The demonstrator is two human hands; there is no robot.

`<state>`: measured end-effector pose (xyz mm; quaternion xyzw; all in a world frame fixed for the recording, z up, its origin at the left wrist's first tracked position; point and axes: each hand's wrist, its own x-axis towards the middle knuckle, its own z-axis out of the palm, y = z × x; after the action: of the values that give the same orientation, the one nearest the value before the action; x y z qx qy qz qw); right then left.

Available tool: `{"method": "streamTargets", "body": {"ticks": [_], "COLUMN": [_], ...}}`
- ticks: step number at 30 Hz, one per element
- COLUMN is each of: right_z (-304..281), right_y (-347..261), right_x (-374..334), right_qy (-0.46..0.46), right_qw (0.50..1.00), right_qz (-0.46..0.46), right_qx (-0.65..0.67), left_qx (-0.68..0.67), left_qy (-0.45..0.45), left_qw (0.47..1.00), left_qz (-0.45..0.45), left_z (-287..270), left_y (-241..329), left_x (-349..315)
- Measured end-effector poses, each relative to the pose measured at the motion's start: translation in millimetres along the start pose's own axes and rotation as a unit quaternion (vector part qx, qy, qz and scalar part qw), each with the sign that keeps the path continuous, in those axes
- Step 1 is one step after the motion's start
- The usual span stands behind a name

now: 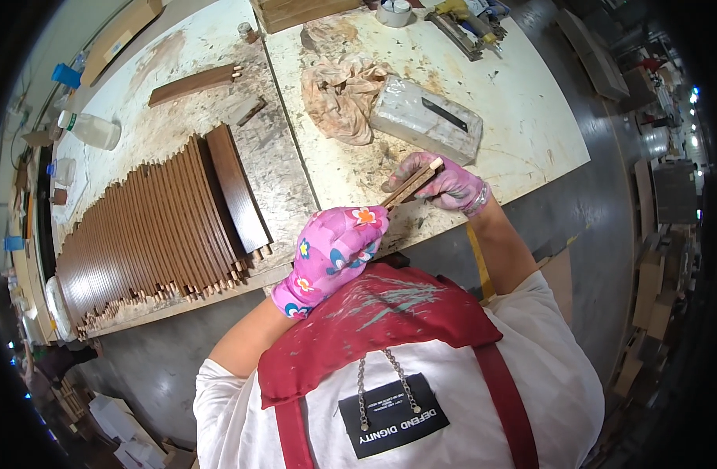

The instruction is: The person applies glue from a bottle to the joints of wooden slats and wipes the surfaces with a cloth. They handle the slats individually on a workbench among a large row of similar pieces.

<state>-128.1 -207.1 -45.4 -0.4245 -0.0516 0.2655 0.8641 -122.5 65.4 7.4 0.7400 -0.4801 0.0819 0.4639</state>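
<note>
My left hand [339, 242], in a pink glove with a flower print, is closed around the near end of a brown wooden slat [409, 187]. The slat points up and to the right, and a pale dowel peg shows at its far tip. My right hand [448, 184], in a stained pink glove, has its fingers bent around the slat near that peg. Its fingertips are partly hidden, so whether it also holds something small does not show. Just beyond the right hand lies a plastic-wrapped block [426, 119] with a black strip on top.
Left on the stained table stands a long row of brown slats [151, 230] with dowel ends. A loose slat [193, 84], a putty knife [245, 112] and a plastic bottle [90, 130] lie beyond. A crumpled cloth [339, 98] touches the block; a nail gun [464, 27] lies far right.
</note>
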Motion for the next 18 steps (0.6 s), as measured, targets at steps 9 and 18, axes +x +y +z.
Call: {"method": "streamTargets", "body": {"ticks": [9, 18], "right_z": [4, -42], "right_y": [-6, 11], "right_x": [-5, -32], "right_qy": [-0.09, 0.081], "right_qw": [0.969, 0.969], "right_qz": [-0.175, 0.0], "right_qx": [-0.148, -0.235], "left_qx": [-0.011, -0.368], "left_qy": [-0.021, 0.088], "left_qw": [1.0, 0.878], "left_qz": [-0.014, -0.294], "left_z": [7, 46], "left_y": [2, -16], "left_x": [4, 21]}}
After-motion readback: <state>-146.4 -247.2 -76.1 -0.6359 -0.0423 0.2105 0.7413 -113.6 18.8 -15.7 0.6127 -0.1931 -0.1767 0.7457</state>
